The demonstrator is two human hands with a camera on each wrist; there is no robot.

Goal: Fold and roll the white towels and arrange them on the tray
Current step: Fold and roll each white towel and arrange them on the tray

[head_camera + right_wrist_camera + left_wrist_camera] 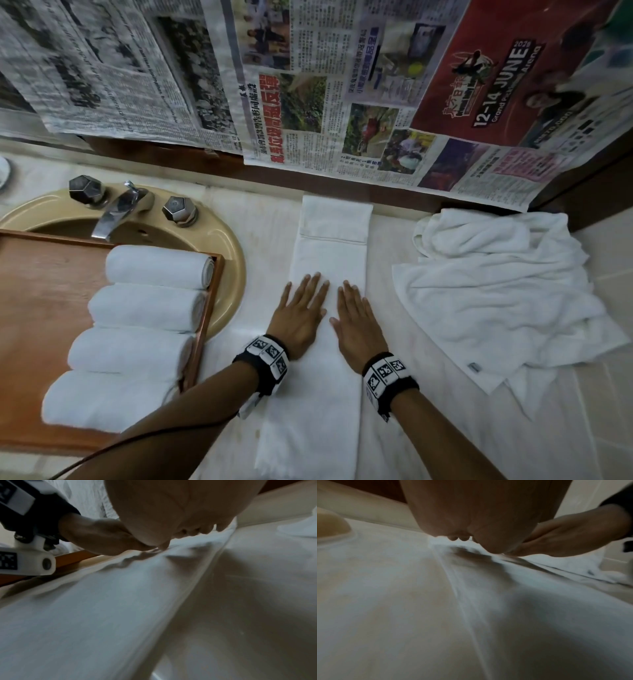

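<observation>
A white towel (325, 394) folded into a long narrow strip lies on the counter, its far end turned back over itself. My left hand (303, 310) and right hand (354, 318) press flat on the strip side by side, fingers straight. The same strip (513, 615) fills the left wrist view under my left hand (479, 513), and the strip (94, 608) lies under my right hand (171, 507) in the right wrist view. A wooden tray (41, 284) at the left holds several rolled white towels (154, 267).
A crumpled pile of white towels (496, 291) lies on the counter at the right. The tray rests over a beige sink (226, 253) with a chrome faucet (116, 212). Newspaper sheets (308, 85) cover the wall behind.
</observation>
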